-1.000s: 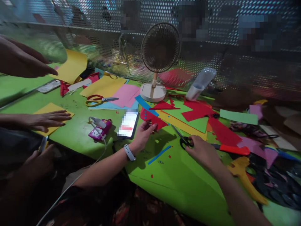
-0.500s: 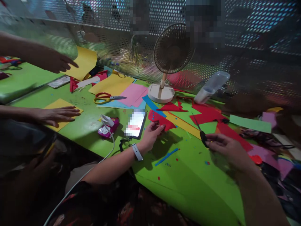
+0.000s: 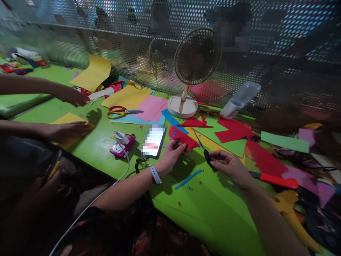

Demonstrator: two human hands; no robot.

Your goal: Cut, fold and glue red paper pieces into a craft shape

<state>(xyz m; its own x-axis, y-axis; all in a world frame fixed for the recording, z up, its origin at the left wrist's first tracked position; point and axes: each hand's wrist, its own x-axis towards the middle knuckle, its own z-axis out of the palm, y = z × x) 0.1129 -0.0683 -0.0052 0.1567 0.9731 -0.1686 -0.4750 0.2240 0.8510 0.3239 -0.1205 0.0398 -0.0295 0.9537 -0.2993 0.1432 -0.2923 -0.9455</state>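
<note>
My left hand (image 3: 172, 154), with a watch band on its wrist, pinches the lower edge of a red paper piece (image 3: 189, 141) dotted with small blue spots. My right hand (image 3: 230, 165) grips a black-handled tool (image 3: 207, 156) with a thin, pointed metal end; whether it is scissors or a blade I cannot tell. Its tip points up and left, close to the red piece. Under the tip lie a yellow paper strip (image 3: 210, 142) and green paper (image 3: 236, 145). A narrow blue strip (image 3: 188, 179) rests on the green table below my left hand.
A lit phone (image 3: 153, 140) and a purple power bank (image 3: 122, 145) with a white cable lie left. Scissors (image 3: 124, 112) rest on paper sheets. A fan (image 3: 182, 106) stands behind. A red-handled cutter (image 3: 279, 179) lies right. A co-worker's hands (image 3: 70, 96) reach in from the left.
My right hand has moved left with the black-handled tool, bringing its tip near the red paper. The red-handled cutter now shows more fully. At left, a co-worker's upper hand has lowered.
</note>
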